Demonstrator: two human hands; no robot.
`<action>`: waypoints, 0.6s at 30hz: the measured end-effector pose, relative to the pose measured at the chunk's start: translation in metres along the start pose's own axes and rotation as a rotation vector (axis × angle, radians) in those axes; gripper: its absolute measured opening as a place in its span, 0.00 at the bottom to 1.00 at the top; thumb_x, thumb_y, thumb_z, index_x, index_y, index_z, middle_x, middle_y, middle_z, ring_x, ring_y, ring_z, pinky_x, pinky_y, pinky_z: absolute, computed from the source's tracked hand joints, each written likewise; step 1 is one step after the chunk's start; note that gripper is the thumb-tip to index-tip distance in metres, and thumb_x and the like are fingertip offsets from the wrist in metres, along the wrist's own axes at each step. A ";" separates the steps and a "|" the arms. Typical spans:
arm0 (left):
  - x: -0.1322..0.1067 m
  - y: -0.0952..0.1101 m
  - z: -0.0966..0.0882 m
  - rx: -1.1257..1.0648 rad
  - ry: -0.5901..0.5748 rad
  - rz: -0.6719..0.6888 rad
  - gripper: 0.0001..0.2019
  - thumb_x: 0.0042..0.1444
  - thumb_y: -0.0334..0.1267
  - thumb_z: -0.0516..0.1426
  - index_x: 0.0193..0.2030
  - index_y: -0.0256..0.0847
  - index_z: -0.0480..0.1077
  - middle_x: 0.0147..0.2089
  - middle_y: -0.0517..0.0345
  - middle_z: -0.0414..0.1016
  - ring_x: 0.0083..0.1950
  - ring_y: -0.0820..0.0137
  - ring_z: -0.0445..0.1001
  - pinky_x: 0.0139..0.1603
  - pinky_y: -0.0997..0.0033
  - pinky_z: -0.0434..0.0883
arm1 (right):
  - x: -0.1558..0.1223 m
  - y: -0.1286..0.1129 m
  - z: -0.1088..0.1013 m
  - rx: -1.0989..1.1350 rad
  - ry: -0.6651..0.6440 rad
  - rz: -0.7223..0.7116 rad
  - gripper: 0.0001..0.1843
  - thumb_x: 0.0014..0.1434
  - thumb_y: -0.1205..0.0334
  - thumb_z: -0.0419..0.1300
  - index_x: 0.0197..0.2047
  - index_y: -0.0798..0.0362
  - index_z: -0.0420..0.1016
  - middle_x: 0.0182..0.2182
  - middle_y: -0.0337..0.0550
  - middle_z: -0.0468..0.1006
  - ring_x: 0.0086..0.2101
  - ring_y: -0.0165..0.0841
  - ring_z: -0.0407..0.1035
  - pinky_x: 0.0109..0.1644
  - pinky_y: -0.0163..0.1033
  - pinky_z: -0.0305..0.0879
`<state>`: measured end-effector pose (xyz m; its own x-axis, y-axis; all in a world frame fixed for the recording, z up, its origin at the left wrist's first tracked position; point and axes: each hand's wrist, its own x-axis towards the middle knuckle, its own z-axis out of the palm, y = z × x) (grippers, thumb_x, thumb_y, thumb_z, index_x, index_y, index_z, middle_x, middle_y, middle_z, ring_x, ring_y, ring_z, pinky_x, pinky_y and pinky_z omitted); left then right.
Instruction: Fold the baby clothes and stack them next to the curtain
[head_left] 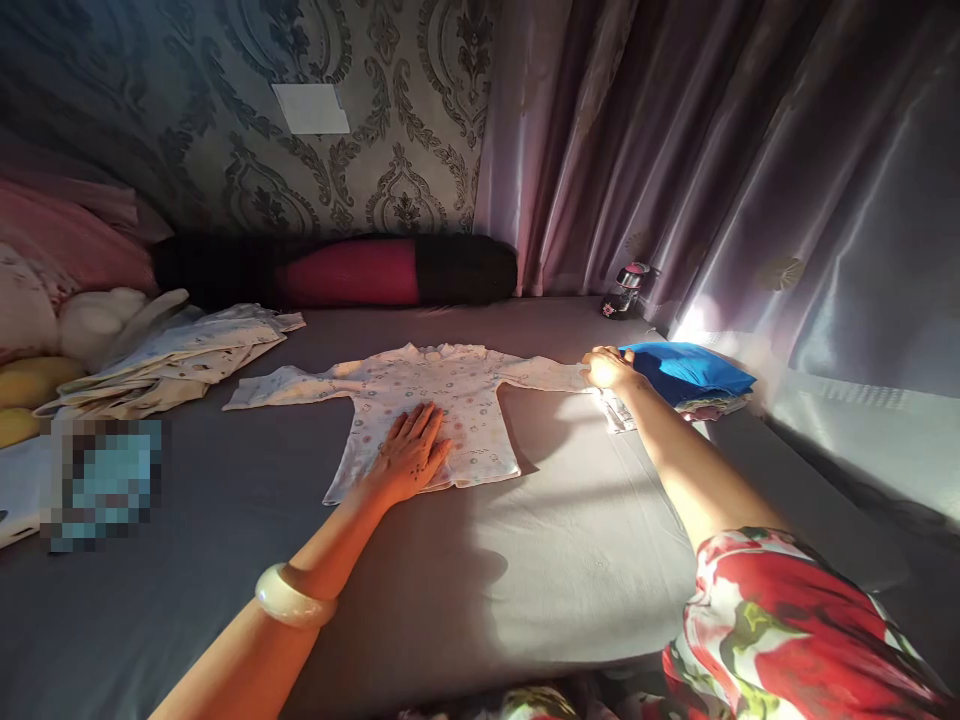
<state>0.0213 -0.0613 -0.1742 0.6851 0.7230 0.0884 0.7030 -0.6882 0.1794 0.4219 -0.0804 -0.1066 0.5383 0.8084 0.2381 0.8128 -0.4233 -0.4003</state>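
A small white long-sleeved shirt (427,375) with a fine print lies spread on the grey bed sheet, both sleeves stretched out sideways. On its lower front rests my left hand (412,450), flat with the fingers extended. My right hand (609,368) is at the end of the right-hand sleeve, its fingers closed on the cuff; the fingertips are partly hidden. Right beside that hand sits a stack of folded clothes with a bright blue piece (690,370) on top.
Light printed clothes (180,360) lie heaped at the left, near a white plush toy (101,322). A black and magenta bolster (345,272) lies along the wall. A small dark bottle (624,292) stands by the curtain (637,130). Sunlight falls across the sheet (585,560).
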 end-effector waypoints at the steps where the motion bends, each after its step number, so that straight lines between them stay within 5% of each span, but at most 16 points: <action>1: 0.000 0.000 0.000 0.002 -0.003 -0.001 0.30 0.69 0.50 0.41 0.72 0.35 0.55 0.75 0.45 0.50 0.76 0.56 0.48 0.75 0.49 0.48 | -0.001 -0.001 0.000 0.012 0.036 0.021 0.30 0.66 0.70 0.51 0.11 0.58 0.67 0.32 0.57 0.80 0.41 0.27 0.71 0.55 0.51 0.55; 10: 0.000 -0.001 0.004 0.013 0.020 0.003 0.29 0.69 0.49 0.41 0.72 0.37 0.55 0.75 0.45 0.51 0.76 0.57 0.48 0.75 0.49 0.48 | -0.007 -0.019 -0.008 0.093 0.063 0.114 0.24 0.57 0.79 0.54 0.11 0.57 0.67 0.33 0.55 0.80 0.41 0.28 0.70 0.53 0.48 0.54; 14: 0.001 -0.003 0.007 0.003 0.056 0.020 0.28 0.68 0.49 0.42 0.71 0.40 0.55 0.75 0.46 0.53 0.75 0.57 0.50 0.74 0.49 0.50 | -0.001 -0.029 -0.009 0.207 0.027 0.177 0.11 0.48 0.73 0.65 0.18 0.56 0.73 0.23 0.43 0.75 0.31 0.29 0.67 0.40 0.42 0.56; 18: 0.000 0.000 0.005 0.002 0.041 0.016 0.28 0.68 0.48 0.43 0.71 0.38 0.55 0.75 0.45 0.53 0.76 0.57 0.50 0.74 0.49 0.50 | 0.008 -0.051 -0.003 0.324 0.092 0.221 0.10 0.52 0.63 0.65 0.22 0.55 0.73 0.18 0.35 0.68 0.24 0.26 0.61 0.31 0.37 0.52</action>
<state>0.0227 -0.0615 -0.1793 0.6881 0.7135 0.1317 0.6922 -0.7000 0.1756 0.3854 -0.0534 -0.0819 0.7220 0.6660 0.1875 0.5706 -0.4199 -0.7058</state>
